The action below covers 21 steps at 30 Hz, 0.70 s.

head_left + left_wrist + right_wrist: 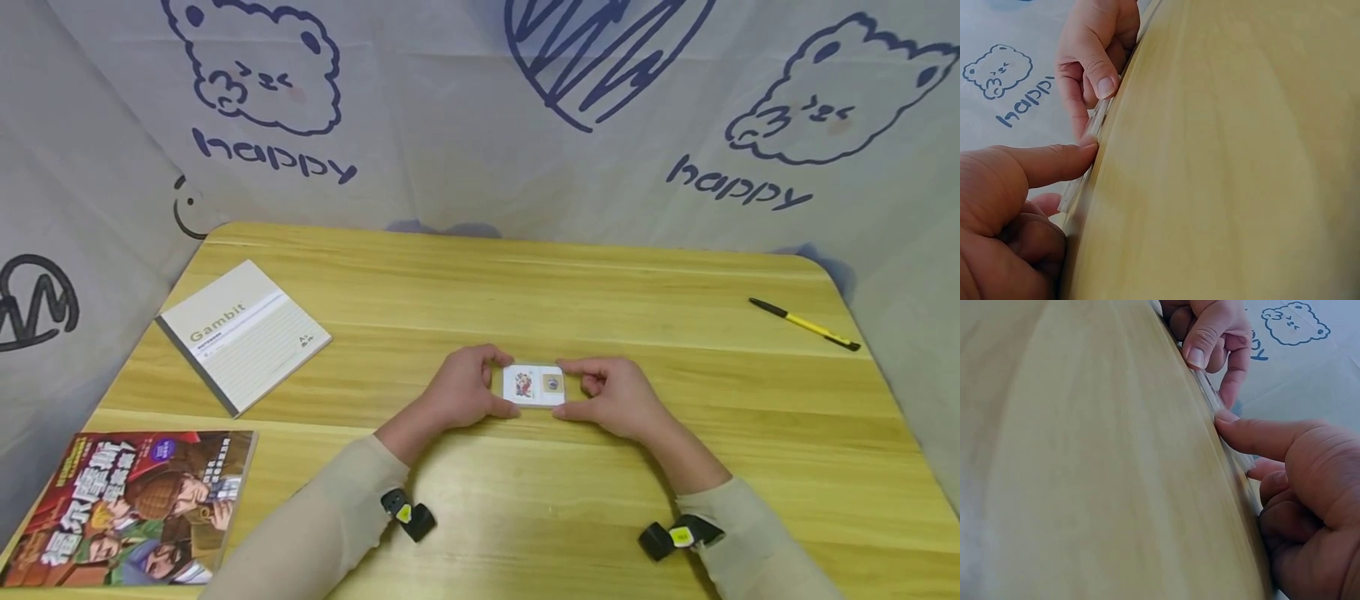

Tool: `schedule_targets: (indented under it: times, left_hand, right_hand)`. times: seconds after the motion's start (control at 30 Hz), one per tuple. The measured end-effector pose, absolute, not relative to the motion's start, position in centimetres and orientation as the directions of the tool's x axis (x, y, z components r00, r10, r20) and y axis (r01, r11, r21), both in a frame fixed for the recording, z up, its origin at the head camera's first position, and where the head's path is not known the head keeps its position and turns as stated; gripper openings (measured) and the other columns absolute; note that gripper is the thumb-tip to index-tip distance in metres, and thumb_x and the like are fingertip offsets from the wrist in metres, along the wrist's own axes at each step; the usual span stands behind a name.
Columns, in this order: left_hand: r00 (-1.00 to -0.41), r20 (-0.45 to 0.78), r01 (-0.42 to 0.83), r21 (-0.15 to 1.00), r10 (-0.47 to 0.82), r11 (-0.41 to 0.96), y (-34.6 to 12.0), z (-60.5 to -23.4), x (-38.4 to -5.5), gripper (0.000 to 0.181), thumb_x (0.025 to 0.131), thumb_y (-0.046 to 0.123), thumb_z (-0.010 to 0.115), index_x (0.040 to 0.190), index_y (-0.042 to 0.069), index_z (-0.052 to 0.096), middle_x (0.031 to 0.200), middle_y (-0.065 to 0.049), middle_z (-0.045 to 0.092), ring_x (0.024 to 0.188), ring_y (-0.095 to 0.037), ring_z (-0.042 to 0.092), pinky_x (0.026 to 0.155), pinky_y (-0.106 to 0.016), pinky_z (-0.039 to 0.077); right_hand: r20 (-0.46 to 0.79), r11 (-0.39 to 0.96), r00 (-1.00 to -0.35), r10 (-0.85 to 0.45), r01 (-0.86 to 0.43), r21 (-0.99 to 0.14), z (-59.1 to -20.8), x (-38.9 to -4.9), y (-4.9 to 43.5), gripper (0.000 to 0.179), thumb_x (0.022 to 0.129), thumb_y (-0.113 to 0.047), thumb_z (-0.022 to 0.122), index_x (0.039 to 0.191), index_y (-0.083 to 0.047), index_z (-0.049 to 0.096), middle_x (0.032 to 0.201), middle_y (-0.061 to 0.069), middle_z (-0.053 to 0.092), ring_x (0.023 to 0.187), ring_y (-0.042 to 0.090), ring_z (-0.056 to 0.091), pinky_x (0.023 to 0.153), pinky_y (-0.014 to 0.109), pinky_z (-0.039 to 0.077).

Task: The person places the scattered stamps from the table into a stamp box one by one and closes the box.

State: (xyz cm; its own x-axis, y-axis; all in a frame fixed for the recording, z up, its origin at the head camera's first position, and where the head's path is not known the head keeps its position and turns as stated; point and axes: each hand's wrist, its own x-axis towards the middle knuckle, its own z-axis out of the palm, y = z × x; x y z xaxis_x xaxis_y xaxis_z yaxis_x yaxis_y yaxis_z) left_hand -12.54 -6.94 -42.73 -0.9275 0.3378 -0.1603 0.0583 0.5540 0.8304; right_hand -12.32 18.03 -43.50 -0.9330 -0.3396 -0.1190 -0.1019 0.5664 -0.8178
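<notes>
A small flat playing-card case (535, 397), white with a colourful figure and a tan square emblem on top, lies at the middle of the table. My left hand (467, 388) pinches its left end between thumb and forefinger. At the opposite end, my right hand (617, 398) grips the case the same way, thumb on the near side and forefinger on the far side. From the left wrist view the case (1071, 195) appears edge-on as a thin, clear strip low over the wood. The right wrist view also shows its clear edge (1209, 390) between both hands.
A Gambit notebook (246, 337) lies at the table's left, with a colourful comic-style book (131, 508) nearer the front. A yellow and black pen (806, 323) rests at the right. White cloth (465, 125) with drawings hangs behind the wooden table (525, 517).
</notes>
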Motion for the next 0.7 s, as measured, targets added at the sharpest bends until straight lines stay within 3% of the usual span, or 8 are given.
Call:
schedule_targets:
  times: [0.37,0.7]
  left_hand:
    - [-0.928,-0.209,-0.018,0.852,0.308,0.524,-6.84,-42.67,-12.85,0.065,0.062,0.009,0.096,0.120,-0.001,0.068,0.068,-0.005,0.049,0.058,-0.014,0.042,0.052,-0.028,0.035]
    - [-0.930,-0.199,0.012,0.824,0.309,0.567,-7.08,-43.00,-12.91,0.068,0.063,0.013,0.096,0.123,0.002,0.066,0.069,-0.004,0.049,0.057,-0.013,0.041,0.051,-0.027,0.035]
  right_hand:
    - [-0.157,0.612,-0.928,-0.338,-0.090,-0.785,-43.06,-12.69,17.57,0.064,0.069,-0.025,0.094,0.126,-0.007,0.070,0.058,-0.001,0.044,0.053,0.014,0.037,0.052,0.028,0.033]
    - [-0.157,0.589,-0.929,-0.336,-0.077,-0.805,-43.50,-12.56,17.54,0.065,0.070,-0.023,0.094,0.128,-0.008,0.069,0.058,-0.002,0.042,0.053,0.014,0.037,0.052,0.028,0.034]
